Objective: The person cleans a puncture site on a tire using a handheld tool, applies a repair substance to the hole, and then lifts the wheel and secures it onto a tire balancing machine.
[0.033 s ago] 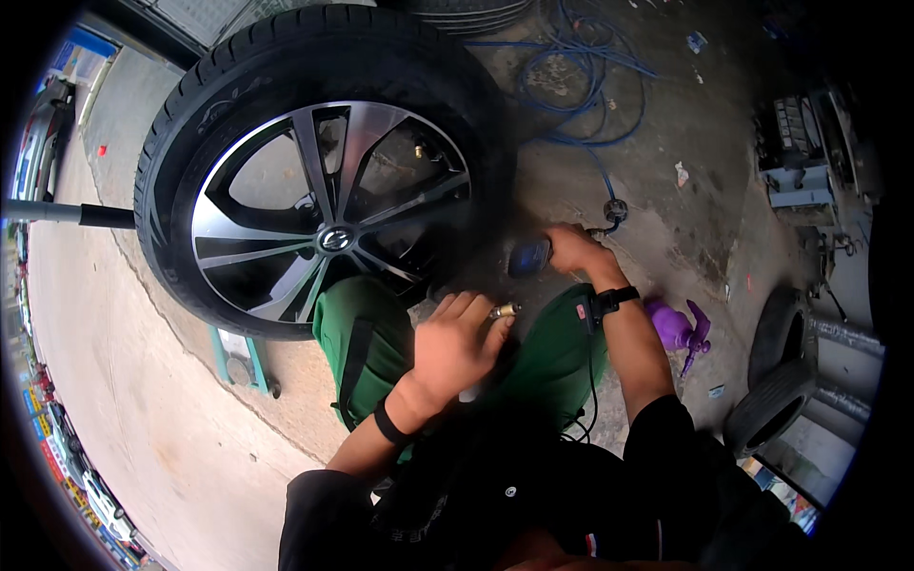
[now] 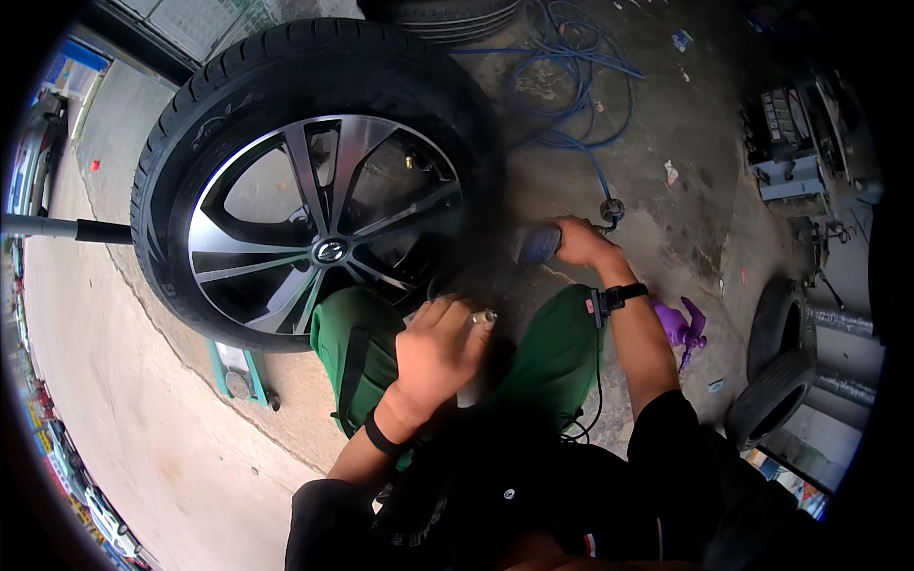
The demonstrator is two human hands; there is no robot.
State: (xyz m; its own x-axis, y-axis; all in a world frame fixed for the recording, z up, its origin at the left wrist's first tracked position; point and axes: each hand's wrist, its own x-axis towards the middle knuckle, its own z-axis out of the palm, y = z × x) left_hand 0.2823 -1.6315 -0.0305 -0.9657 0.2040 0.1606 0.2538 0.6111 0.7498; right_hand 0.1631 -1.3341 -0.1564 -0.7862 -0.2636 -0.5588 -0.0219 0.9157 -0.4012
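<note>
Between my knees, my left hand is curled round a small brass hose fitting, its end poking out by the thumb. My right hand grips a tyre inflator gauge with a dark, rounded screen head. At its back, a round coupling joins the gauge to a blue air hose. A large tyre on a black-and-silver alloy wheel stands in front of me, apart from both hands. A dark blur hides the space between the gauge and the tyre.
The blue hose lies coiled on the concrete floor beyond the wheel. A purple spray bottle lies right of my knee. Two tyres lean at the far right. A teal floor jack sits left, beside the wheel; its handle extends left.
My left hand has shifted slightly left, and the brass fitting has turned in its fingers. The gauge has tilted a little in my right hand. The whole view has shifted slightly.
</note>
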